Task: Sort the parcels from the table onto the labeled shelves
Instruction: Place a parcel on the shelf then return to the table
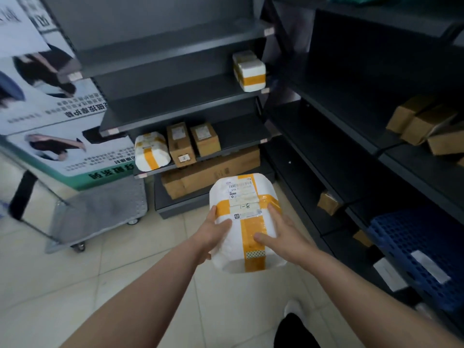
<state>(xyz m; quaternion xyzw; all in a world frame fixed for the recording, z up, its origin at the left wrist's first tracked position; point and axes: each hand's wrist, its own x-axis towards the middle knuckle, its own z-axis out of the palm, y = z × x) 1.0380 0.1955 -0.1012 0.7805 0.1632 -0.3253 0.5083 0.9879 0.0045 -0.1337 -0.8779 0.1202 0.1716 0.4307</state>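
Fingers (222,223) of the left hand (208,237) and right hand (283,234) grip a white parcel (248,197) by its sides, thumbs on top, before dark shelves (200,106).

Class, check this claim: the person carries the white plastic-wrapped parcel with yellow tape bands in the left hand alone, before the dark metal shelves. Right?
Wrong on the hands. The head view shows both holding the white plastic-wrapped parcel with yellow tape bands: the left hand grips its left side, the right hand its right side, before the dark metal shelves.
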